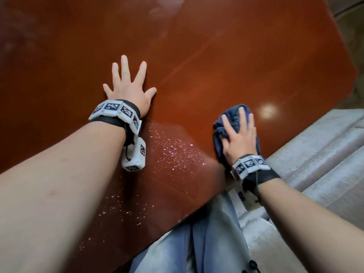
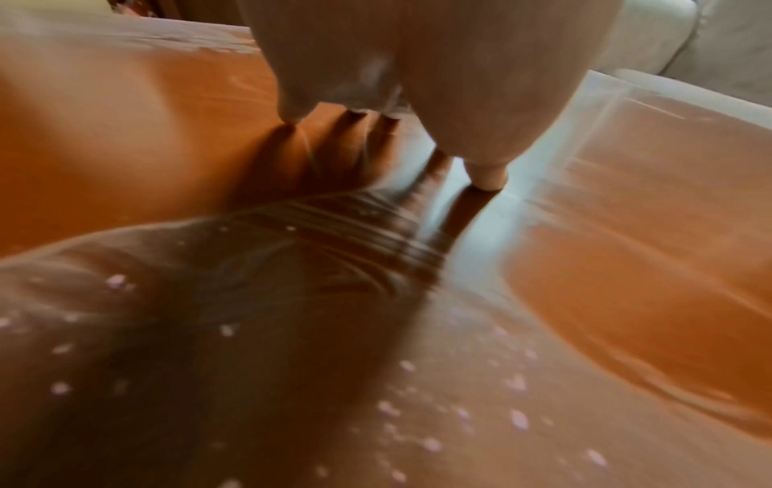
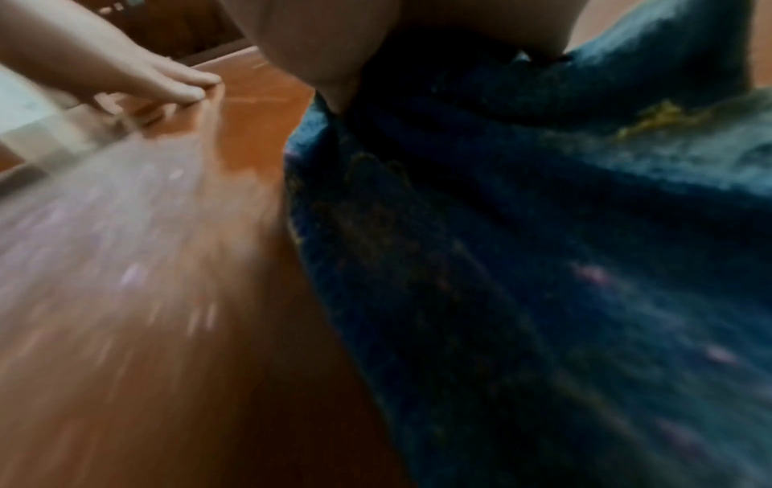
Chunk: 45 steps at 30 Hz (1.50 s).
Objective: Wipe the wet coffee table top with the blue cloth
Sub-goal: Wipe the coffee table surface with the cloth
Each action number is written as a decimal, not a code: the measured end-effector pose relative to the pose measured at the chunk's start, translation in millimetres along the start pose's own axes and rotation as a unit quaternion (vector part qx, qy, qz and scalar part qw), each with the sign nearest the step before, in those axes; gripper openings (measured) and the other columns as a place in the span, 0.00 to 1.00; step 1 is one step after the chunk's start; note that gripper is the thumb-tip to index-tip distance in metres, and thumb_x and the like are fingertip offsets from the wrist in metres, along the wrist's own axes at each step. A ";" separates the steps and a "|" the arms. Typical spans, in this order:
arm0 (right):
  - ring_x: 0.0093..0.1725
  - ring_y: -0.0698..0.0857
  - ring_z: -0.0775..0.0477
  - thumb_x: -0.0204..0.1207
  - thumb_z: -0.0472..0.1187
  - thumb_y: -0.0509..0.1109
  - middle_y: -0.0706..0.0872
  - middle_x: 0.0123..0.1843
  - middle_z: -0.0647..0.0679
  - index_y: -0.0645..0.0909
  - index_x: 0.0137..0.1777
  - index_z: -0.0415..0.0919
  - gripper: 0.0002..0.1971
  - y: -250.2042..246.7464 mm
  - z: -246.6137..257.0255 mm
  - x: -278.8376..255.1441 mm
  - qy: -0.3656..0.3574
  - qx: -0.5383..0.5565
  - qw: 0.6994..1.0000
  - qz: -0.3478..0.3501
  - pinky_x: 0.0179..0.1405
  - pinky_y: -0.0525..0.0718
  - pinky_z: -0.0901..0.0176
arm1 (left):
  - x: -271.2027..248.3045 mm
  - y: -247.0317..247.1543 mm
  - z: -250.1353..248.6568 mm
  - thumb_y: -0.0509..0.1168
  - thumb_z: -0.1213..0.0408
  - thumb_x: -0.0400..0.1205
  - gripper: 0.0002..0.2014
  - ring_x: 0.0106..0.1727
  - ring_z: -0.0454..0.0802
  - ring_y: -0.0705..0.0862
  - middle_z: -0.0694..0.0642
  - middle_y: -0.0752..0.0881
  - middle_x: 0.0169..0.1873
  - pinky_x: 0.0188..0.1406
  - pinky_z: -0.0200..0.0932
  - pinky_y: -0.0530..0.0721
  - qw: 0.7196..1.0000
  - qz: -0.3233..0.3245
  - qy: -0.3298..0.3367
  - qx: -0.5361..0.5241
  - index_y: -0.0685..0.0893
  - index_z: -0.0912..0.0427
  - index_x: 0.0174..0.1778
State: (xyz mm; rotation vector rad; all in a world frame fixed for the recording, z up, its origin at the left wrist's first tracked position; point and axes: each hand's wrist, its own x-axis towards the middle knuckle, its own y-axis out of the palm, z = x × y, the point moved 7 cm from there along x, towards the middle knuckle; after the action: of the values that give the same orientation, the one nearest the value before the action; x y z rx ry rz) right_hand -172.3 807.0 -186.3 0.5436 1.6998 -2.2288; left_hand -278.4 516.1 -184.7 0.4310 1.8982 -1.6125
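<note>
The reddish-brown glossy coffee table top (image 1: 197, 56) fills most of the head view. Water droplets (image 1: 173, 152) speckle its near part between my arms. My left hand (image 1: 129, 83) lies flat on the wood with its fingers spread and holds nothing; in the left wrist view its fingers (image 2: 488, 175) touch the table (image 2: 626, 231) beyond more droplets (image 2: 518, 419). My right hand (image 1: 239, 134) presses down on the bunched dark blue cloth (image 1: 234, 112) near the table's right front corner, fingers laid over it. In the blurred right wrist view the cloth (image 3: 501, 264) spreads under my palm (image 3: 334, 39).
A grey sofa cushion (image 1: 319, 150) runs along the table's right side. My legs in light blue jeans (image 1: 197, 243) are against the table's near edge. A bright light reflection (image 1: 268, 111) shows on the wood just right of the cloth.
</note>
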 end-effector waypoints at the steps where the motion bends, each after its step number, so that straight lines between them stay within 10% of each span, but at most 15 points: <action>1: 0.78 0.55 0.22 0.71 0.51 0.55 0.57 0.82 0.34 0.71 0.76 0.52 0.30 -4.7 -1.0 9.2 0.027 0.003 1.000 -0.015 0.69 0.62 0.24 | 0.9 -2.0 9.7 0.54 0.41 0.86 0.34 0.85 0.56 0.36 0.52 0.33 0.84 0.79 0.71 0.50 1.000 -0.001 -0.009 -0.008 0.44 0.36 0.84; 10: 0.81 0.46 0.27 0.78 0.52 0.62 0.44 0.85 0.41 0.58 0.80 0.60 0.30 -23.5 119.9 107.7 0.017 -0.061 0.997 -0.034 0.74 0.57 0.32 | -8.3 -0.9 93.1 0.55 0.42 0.86 0.32 0.85 0.56 0.35 0.51 0.33 0.84 0.78 0.74 0.49 0.994 -0.021 -0.082 -0.073 0.47 0.35 0.84; 19: 0.76 0.59 0.19 0.69 0.46 0.67 0.62 0.80 0.32 0.75 0.73 0.52 0.29 11.1 148.4 61.0 -0.179 -0.061 0.982 0.021 0.66 0.66 0.24 | -24.4 9.2 135.7 0.54 0.42 0.86 0.32 0.84 0.58 0.33 0.52 0.32 0.84 0.78 0.75 0.48 0.989 -0.018 -0.110 -0.096 0.45 0.34 0.83; 26: 0.81 0.44 0.27 0.80 0.51 0.62 0.42 0.85 0.41 0.57 0.81 0.60 0.30 -8.0 183.0 108.7 -0.043 -0.096 0.994 0.006 0.75 0.57 0.32 | -36.2 16.8 161.3 0.54 0.43 0.87 0.32 0.84 0.59 0.33 0.51 0.32 0.84 0.77 0.75 0.45 0.985 -0.027 -0.122 -0.117 0.46 0.33 0.83; 32: 0.81 0.40 0.28 0.79 0.52 0.61 0.39 0.85 0.42 0.55 0.81 0.62 0.31 35.6 264.7 68.7 -0.174 -0.131 0.975 0.045 0.75 0.52 0.31 | -47.0 22.0 177.0 0.55 0.43 0.86 0.32 0.84 0.59 0.32 0.51 0.32 0.84 0.76 0.76 0.45 0.982 -0.024 -0.131 -0.134 0.46 0.33 0.83; 36: 0.77 0.56 0.19 0.72 0.49 0.66 0.59 0.82 0.35 0.71 0.75 0.55 0.29 57.8 245.2 18.7 -0.269 -0.122 0.951 0.095 0.67 0.64 0.24 | -51.1 24.1 181.2 0.55 0.43 0.86 0.32 0.84 0.60 0.32 0.50 0.31 0.84 0.76 0.77 0.45 0.980 -0.022 -0.136 -0.146 0.46 0.32 0.83; 39: 0.72 0.64 0.15 0.68 0.47 0.66 0.65 0.78 0.30 0.76 0.72 0.50 0.29 40.3 204.8 31.3 -0.252 -0.119 0.958 0.072 0.58 0.73 0.25 | -54.7 26.3 186.6 0.55 0.43 0.86 0.32 0.84 0.60 0.32 0.50 0.31 0.83 0.76 0.77 0.45 0.978 -0.024 -0.141 -0.150 0.46 0.32 0.83; 45: 0.81 0.42 0.28 0.81 0.53 0.60 0.41 0.85 0.42 0.56 0.81 0.61 0.29 27.1 232.7 71.2 -0.121 -0.138 0.982 0.037 0.75 0.57 0.35 | -68.4 38.0 204.8 0.54 0.42 0.86 0.32 0.84 0.60 0.32 0.50 0.31 0.84 0.76 0.77 0.45 0.975 -0.031 -0.154 -0.156 0.46 0.33 0.83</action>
State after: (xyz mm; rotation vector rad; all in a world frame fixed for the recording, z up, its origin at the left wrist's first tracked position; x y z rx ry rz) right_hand -252.1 575.6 -187.7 0.2539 1.7852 -1.8776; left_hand -155.2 334.8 -187.0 -0.0119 1.8908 -1.2978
